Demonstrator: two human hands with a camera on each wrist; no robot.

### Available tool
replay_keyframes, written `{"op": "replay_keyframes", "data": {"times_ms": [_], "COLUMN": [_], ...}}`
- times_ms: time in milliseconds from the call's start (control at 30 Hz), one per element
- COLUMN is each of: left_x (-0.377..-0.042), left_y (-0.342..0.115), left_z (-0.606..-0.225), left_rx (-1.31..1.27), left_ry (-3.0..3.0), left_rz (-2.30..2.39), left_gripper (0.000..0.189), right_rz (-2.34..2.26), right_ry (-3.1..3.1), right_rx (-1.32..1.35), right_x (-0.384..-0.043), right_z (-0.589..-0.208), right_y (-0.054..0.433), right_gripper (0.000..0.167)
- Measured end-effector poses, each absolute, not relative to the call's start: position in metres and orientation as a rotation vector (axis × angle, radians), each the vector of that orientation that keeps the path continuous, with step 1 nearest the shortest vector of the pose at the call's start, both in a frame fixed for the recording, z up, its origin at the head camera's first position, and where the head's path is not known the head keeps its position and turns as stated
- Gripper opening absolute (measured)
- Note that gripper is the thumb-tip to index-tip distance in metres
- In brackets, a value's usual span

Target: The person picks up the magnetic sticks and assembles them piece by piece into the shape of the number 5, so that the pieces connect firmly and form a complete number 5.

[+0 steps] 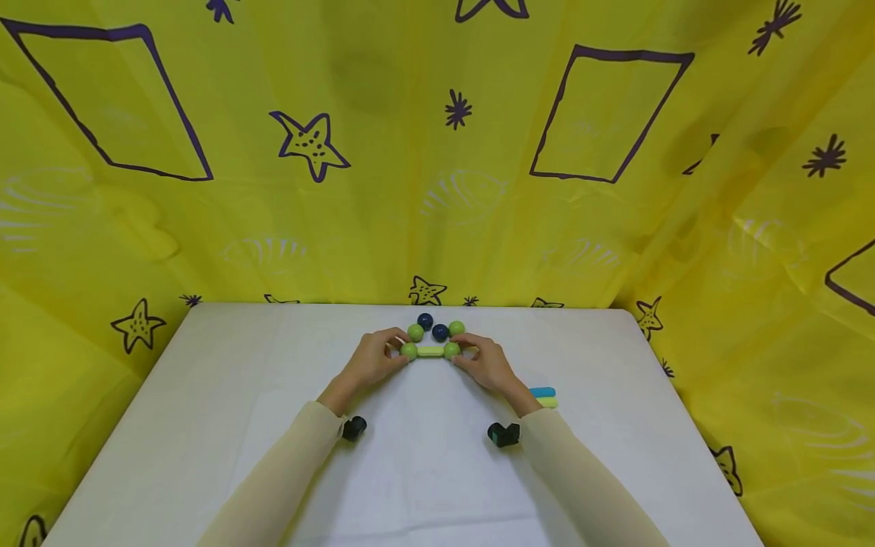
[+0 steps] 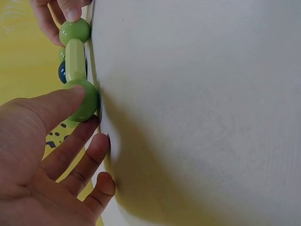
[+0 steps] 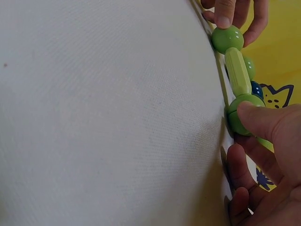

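Note:
A pale green rod (image 1: pixel 431 352) lies between two green balls, touching both. My left hand (image 1: pixel 374 357) pinches the left green ball (image 1: pixel 409 351) between thumb and fingers, its other fingers spread loosely in the left wrist view. At the opposite end, the right green ball (image 1: pixel 452 350) is pinched by my right hand (image 1: pixel 488 365), whose thumb (image 3: pixel 261 120) presses on it. Just behind the rod sit two more green balls (image 1: pixel 415 332) and two dark blue balls (image 1: pixel 440 332), partly hidden in both wrist views.
A blue rod (image 1: pixel 543 392) and a yellow-green rod (image 1: pixel 548 403) lie beside my right wrist, partly covered by the arm. A white cloth covers the table (image 1: pixel 424 471). Yellow patterned curtains (image 1: pixel 383 213) hang behind it and at both sides.

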State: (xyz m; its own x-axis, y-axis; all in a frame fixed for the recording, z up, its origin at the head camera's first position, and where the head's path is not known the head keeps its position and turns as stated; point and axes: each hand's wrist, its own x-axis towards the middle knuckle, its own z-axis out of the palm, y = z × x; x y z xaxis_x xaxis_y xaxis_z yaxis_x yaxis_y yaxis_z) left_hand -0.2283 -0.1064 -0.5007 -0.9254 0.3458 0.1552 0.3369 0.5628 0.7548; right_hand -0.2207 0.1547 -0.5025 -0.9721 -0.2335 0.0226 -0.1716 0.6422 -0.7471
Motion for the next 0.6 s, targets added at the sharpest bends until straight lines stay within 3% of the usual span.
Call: {"op": "replay_keyframes", "data": {"times_ms": [267,600], "left_x": [-0.225,-0.214], "left_y": [-0.116,-0.149], "left_z": [-0.496,-0.483], "left_rx": [0.584,0.629], "left_ry": [2.74,2.736], "left_rz": [1.264,1.114], "left_gripper": [0.041,0.043], "right_rz": [-1.243,-1.271], "right_ry": [2.771,2.755], "right_rx": [-0.338,-0.371], "right_x": [-0.221,-0.22], "right_z": [-0.503,-0.503], "right_y": [0.155,0.156], "right_gripper": [0.036,0.037]}}
